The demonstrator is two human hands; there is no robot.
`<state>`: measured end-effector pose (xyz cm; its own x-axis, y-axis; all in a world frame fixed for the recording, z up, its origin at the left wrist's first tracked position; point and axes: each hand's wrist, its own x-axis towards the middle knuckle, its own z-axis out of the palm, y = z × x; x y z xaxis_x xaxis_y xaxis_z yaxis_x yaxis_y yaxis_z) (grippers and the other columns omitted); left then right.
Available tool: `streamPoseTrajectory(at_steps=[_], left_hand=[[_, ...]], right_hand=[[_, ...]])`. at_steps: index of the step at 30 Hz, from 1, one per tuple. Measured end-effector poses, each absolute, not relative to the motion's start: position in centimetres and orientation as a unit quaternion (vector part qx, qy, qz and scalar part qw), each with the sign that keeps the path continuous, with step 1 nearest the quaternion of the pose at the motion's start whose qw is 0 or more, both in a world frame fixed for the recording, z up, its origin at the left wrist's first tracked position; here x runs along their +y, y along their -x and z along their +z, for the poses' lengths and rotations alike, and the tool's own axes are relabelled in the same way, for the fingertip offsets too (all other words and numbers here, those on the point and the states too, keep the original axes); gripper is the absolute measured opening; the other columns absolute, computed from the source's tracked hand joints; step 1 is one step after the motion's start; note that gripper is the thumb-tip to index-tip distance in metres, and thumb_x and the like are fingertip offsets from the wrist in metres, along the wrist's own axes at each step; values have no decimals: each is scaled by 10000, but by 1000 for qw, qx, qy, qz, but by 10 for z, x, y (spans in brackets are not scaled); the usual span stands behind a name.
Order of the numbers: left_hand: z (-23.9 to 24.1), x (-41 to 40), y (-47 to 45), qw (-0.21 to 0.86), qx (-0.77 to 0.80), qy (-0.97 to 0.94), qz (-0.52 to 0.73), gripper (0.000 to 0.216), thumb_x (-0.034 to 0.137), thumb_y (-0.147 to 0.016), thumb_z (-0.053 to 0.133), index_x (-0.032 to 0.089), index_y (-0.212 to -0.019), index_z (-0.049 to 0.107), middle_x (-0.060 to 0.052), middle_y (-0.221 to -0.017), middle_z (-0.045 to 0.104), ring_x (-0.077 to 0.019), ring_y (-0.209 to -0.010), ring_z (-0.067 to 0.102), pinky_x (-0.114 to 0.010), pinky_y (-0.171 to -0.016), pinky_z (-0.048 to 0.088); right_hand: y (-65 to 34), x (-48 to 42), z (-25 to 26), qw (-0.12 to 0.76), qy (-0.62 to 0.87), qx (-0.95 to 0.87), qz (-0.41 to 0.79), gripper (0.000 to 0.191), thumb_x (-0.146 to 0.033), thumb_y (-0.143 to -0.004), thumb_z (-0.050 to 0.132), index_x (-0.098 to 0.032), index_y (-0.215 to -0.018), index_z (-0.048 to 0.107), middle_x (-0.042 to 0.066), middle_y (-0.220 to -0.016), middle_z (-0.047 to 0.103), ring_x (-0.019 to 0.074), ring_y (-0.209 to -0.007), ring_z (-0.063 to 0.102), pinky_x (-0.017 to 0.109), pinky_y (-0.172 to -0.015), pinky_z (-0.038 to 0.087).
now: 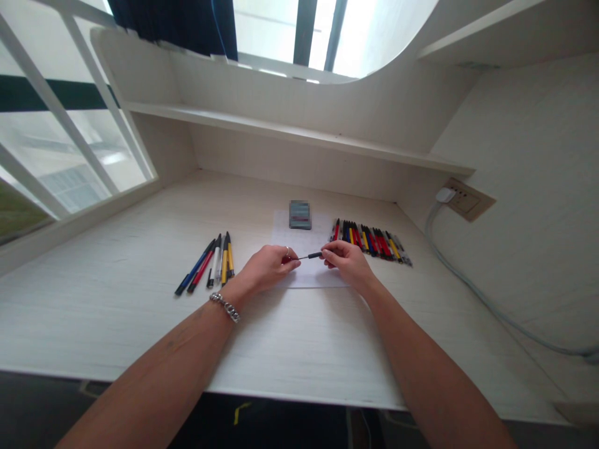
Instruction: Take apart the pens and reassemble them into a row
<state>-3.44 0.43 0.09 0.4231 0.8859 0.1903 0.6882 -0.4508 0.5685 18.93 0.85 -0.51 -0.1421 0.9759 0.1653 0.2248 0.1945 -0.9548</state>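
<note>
My left hand (269, 267) and my right hand (345, 259) meet over a white sheet of paper (304, 240) on the desk. Both are closed on one pen (309, 255): the left hand grips a red part, the right pinches the black end, and a thin dark piece spans the gap between them. A metal bracelet (224, 306) circles my left wrist. A row of several pens (372, 242) in red, blue, yellow and black lies just right of my right hand. Another group of several pens (208, 263) lies left of my left hand.
A small dark box (300, 214) rests at the paper's far edge. The pale wooden desk (140, 299) has a shelf (299, 134) above it and a window frame to the left. A wall socket (463, 198) holds a plug whose grey cable (472, 290) runs along the right.
</note>
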Motion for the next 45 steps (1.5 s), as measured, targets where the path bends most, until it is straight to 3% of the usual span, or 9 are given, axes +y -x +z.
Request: streamPoseTrajectory(at_steps=[17,26,34,40,45], left_hand=[[5,7,35,208,500,-789,289,319,434,-846,492,179,-844,685,-41,-764,671,-152,-676,553,-259,-611,371],[7,2,29,242,505,-775,292,431,515,-669,684,194,-956,682,13,-657,571,-132,-599,502,-246,-550,337],[8,-2,24,249,470,-787,311,289,446,-779,606,190,-866,710,-4,-702,651,-121,-622,519,-241,-585,353],[8,-1,24,227,478,-789,312,250,401,-791,591,185,-836,708,-10,-707,663,-123,-616,525,-238,-577,350],[7,1,23,225,469,-803,290,274,404,-820,542,190,-810,712,-5,-655,646,-123,-597,517,-237,-554,330]], right_hand=[[-192,12,-8,460,508,-572,450,268,-367,-673,710,-150,-818,647,51,-718,679,116,-593,588,251,-569,492],[-167,0,-4,462,473,-561,499,248,-351,-679,709,-144,-801,647,54,-721,681,110,-597,581,250,-587,482],[-160,-4,-3,444,459,-570,517,282,-393,-669,716,-145,-777,636,18,-630,641,104,-562,557,239,-571,462],[-162,-2,-5,383,464,-602,525,297,-430,-786,583,-139,-767,639,44,-692,657,88,-538,525,212,-513,417],[-163,-3,-4,366,476,-651,464,272,-384,-811,548,-140,-730,637,38,-665,649,94,-520,507,213,-484,387]])
